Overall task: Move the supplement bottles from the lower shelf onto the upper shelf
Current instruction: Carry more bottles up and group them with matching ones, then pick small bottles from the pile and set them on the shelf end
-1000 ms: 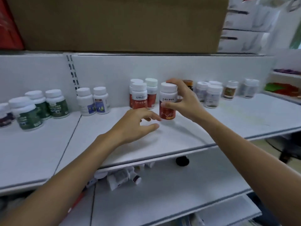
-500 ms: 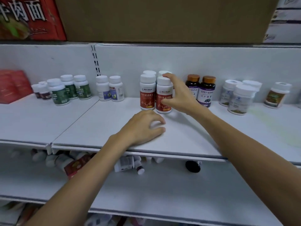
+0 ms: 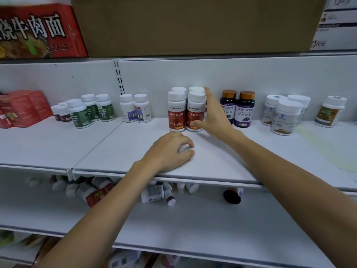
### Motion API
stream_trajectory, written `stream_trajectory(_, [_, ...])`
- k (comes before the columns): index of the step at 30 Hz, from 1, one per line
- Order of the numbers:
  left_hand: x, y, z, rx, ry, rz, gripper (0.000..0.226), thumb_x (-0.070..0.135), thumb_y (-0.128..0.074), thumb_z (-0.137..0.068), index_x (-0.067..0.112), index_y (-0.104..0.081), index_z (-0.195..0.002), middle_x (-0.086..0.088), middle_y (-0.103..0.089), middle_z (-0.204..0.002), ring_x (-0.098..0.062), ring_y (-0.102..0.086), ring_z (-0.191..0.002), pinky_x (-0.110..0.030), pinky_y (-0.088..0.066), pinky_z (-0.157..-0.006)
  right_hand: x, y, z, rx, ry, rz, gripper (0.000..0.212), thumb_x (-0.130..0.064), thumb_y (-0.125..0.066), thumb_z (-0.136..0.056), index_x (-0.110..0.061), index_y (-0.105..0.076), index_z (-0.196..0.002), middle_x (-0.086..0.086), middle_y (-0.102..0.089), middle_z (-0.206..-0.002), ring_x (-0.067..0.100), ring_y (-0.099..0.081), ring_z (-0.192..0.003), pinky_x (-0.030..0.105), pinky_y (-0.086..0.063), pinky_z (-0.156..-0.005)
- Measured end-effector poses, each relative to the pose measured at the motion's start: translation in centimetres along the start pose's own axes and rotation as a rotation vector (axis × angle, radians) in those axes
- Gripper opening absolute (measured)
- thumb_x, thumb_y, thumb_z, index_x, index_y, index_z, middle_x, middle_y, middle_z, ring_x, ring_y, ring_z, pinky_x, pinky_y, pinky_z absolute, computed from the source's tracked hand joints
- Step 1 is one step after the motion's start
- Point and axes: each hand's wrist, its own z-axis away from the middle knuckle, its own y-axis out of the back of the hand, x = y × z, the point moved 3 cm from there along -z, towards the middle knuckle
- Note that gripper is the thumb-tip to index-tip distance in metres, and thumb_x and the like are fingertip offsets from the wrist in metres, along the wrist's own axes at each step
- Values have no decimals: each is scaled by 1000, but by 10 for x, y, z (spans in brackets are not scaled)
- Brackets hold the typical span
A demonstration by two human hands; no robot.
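On the upper shelf (image 3: 116,147), a white-capped bottle with a red label (image 3: 194,111) stands upright beside a matching bottle (image 3: 176,111), with two more behind them. My right hand (image 3: 214,117) lies against the first bottle's right side, fingers straight and thumb touching its lower front. With loosely curled fingers, my left hand (image 3: 170,151) rests on the upper shelf in front of them and holds nothing. Several bottles (image 3: 154,193) lie tipped over at the back of the lower shelf (image 3: 193,225), partly hidden under the upper shelf, among them a dark-capped one (image 3: 231,196).
The upper shelf also holds two purple-label bottles (image 3: 244,109), white bottles (image 3: 284,117) to the right, green-label bottles (image 3: 81,113) and red boxes (image 3: 23,107) to the left. A cardboard box (image 3: 193,24) sits on the shelf above.
My right hand carried the red-label bottle back, set it upright beside its twin, and its fingers have loosened from the grip. My left hand stayed resting on the shelf.
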Motion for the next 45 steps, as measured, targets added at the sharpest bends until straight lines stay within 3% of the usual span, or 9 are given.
stream_trajectory(2, [2,6,8,30,8,-20,27,34,-54,-89,24,-63,-112,3,-58,-117,-14,-50,-111,-29,-39,-93,-4,8,11,23,-22,33,109,-18,-81,-71,-15,-6,-150,13,-39,-141,25,-42,-127,40,-39,-105])
stream_trajectory(7, [6,23,39,11,-34,3,28,29,-56,-88,20,-62,-114,0,-58,-114,-14,-52,-106,-31,-41,-91,-21,25,46,53,-27,157,73,-21,-74,-79,-10,-32,-138,11,-50,-125,24,-49,-112,41,-46,-91])
stream_trajectory(16, [-9,38,140,134,-52,74,21,17,-57,-86,15,-65,-106,0,-61,-103,-16,-58,-95,-32,-46,-84,-75,4,132,148,8,225,45,-25,-68,-82,-13,-50,-122,3,-60,-104,16,-52,-88,32,-44,-73])
stream_trajectory(22, [-27,25,207,126,10,116,20,18,-58,-88,15,-64,-106,4,-56,-99,-14,-57,-94,-27,-43,-79,-104,-15,198,161,36,164,39,-20,-68,-82,-10,-55,-117,2,-61,-97,12,-48,-79,35,-48,-70])
stream_trajectory(29, [-38,1,244,92,69,192,25,13,-58,-87,13,-63,-112,0,-57,-107,-10,-52,-94,-24,-40,-83,-96,-47,259,57,-89,155,30,-21,-66,-84,-7,-57,-109,3,-60,-93,20,-57,-83,38,-49,-70])
stream_trajectory(33, [-46,-19,243,60,115,210,25,13,-59,-86,14,-63,-111,-1,-57,-110,-14,-55,-99,-27,-43,-84,-75,-66,271,-16,-153,133,31,-21,-68,-83,-9,-58,-109,3,-61,-95,19,-57,-84,41,-51,-75])
stream_trajectory(40, [-69,-80,220,-22,190,256,23,17,-59,-86,17,-63,-108,1,-57,-108,-13,-55,-99,-30,-44,-86,-19,-102,260,-94,-261,113,34,-22,-68,-84,-8,-58,-113,7,-62,-100,19,-56,-87,32,-48,-76])
stream_trajectory(45, [-90,-120,174,-18,232,279,26,15,-62,-84,14,-63,-110,-2,-58,-111,-15,-56,-97,-24,-41,-81,31,-130,227,-169,-314,98,36,-23,-67,-84,-9,-57,-117,7,-61,-108,17,-57,-90,28,-46,-77])
